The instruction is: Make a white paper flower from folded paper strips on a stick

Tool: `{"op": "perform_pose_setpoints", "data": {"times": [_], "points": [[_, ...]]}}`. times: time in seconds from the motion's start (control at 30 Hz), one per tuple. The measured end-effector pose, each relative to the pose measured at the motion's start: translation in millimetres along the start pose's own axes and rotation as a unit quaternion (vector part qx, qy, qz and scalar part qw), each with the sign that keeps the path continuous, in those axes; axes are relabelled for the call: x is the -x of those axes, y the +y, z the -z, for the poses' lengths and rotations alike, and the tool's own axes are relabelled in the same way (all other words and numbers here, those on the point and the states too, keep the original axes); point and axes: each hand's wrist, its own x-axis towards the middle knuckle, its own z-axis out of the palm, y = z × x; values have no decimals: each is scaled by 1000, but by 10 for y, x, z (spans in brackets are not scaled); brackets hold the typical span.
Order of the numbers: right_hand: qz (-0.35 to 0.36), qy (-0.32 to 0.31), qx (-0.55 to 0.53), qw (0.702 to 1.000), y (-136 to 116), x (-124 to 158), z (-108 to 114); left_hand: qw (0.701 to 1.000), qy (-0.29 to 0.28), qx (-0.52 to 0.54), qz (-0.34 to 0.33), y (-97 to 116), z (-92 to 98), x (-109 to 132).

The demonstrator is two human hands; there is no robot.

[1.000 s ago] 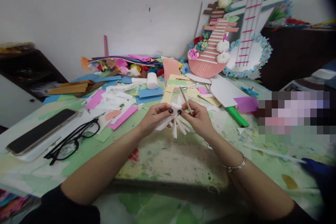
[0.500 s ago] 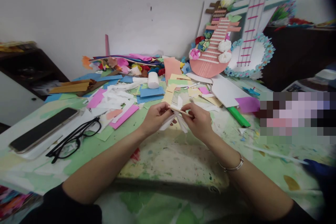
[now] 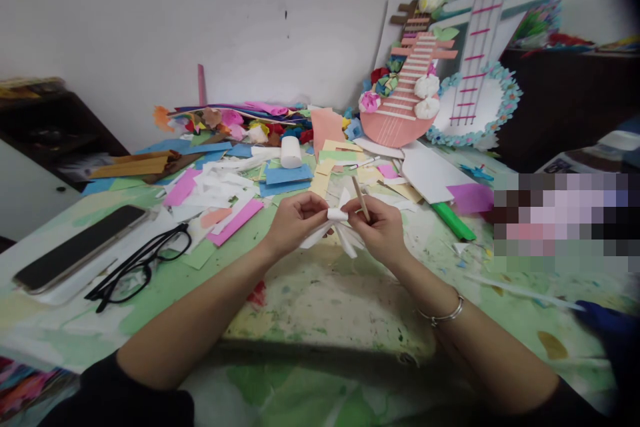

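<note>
Above the middle of the table, my left hand [image 3: 296, 219] pinches a piece of white paper [image 3: 346, 243] cut into strips, which fan out and hang below the fingers. One strip is curled into a small roll at the top, between the two hands. My right hand [image 3: 381, 227] is closed too, its fingertips at the right end of that curl. A thin pale stick [image 3: 360, 197] stands nearly upright out of the right hand's grip, clear of the paper. Palms hide part of the strips.
Black-framed glasses [image 3: 143, 265] and a phone [image 3: 83, 247] lie at the left. Coloured paper scraps [image 3: 287, 175] and a white roll [image 3: 291, 152] are beyond my hands. Paper instruments decorated with flowers, one pink [image 3: 397, 127], lean at the back right. A green strip [image 3: 454, 221] lies at right.
The stick, earlier lying across inside the curl of paper, is out of it and turned upright in my right hand. My left hand still pinches the paper.
</note>
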Motion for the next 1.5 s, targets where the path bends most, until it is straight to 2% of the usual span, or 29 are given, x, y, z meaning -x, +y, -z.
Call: {"op": "perform_pose_setpoints", "data": {"times": [0.17,0.3,0.43,0.57,0.7,0.97,1.1,1.23,1.33,1.4,1.5], "points": [[8,-6,-18,1000,-3,10,27,999,-15,40,13,34,29,10],[20,-38,3,999,-45,17,43,992,0,87,87,7,104,-35],[14,-70,8,997,-33,24,31,971,-65,176,149,-27,136,-71],[35,-80,36,996,-19,19,33,970,-94,183,129,-58,135,-79],[67,-75,46,994,-38,4,39,978,-77,161,109,-67,141,-84],[227,-78,55,969,-60,-7,37,982,-36,146,116,-20,125,-85],[253,-99,61,961,-29,6,24,983,-23,142,113,-23,124,-87],[236,-115,42,964,-23,17,17,984,-23,142,101,-39,129,-87],[200,-100,16,975,-47,16,29,986,-30,136,89,-55,130,-83],[135,-59,4,989,-50,3,43,989,-39,120,83,-61,128,-78],[-22,-14,-14,1000,-9,-34,59,991,-63,89,76,-62,119,-67]]}}
